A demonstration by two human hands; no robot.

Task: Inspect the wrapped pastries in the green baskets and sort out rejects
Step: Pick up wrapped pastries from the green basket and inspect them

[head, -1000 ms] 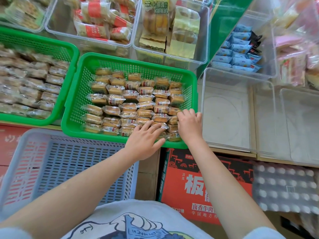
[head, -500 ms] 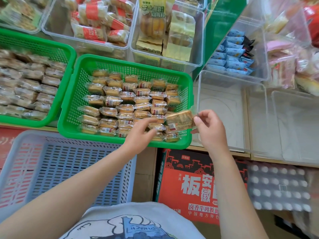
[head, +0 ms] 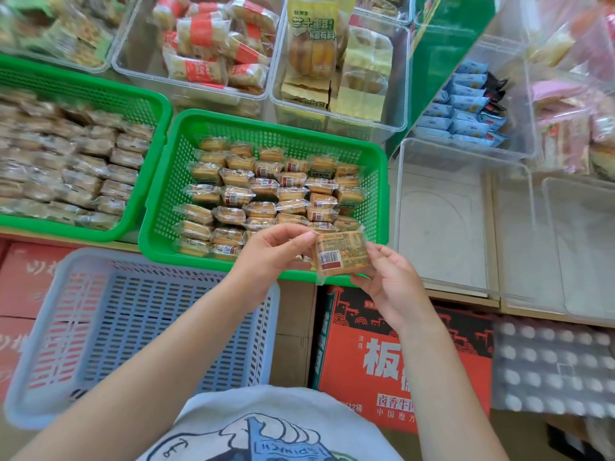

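Shop shelving runs across the whole view, crowded with clear tubs of packaged snacks above and cartons below, and right at its front edge the work is going on. Fingertips of the left hand [head: 269, 257] pinch the left edge of a small square pastry sealed in clear film [head: 342, 256], while the thumb and fingers of the right hand [head: 389, 281] pinch its right and lower edge, so both hands hold the one piece between them, lifted clear above the near right corner of the green slotted plastic basket [head: 159, 194]. The pastry is turned with its printed back toward the person: a barcode sticker sits at its lower left and small print runs across the upper part. It is nearly square, so a long axis is hard to name; the film seams stick out at left and right, which puts the wrapper's length roughly across, tilted a little down to the left. Moving outward, the basket beneath is well stocked with rows of similar wrapped pastries [head: 266, 194], and a second green basket [head: 146, 104] to the left, blurred, is also full. Nearest the person, a pale blue slotted basket [head: 159, 314] on the red cartons [head: 402, 361] looks to have nothing in it, and I would guess it is meant for rejects, though nothing shows that. Judging by this, the sorting is at an early stage: one piece under inspection, many to go.
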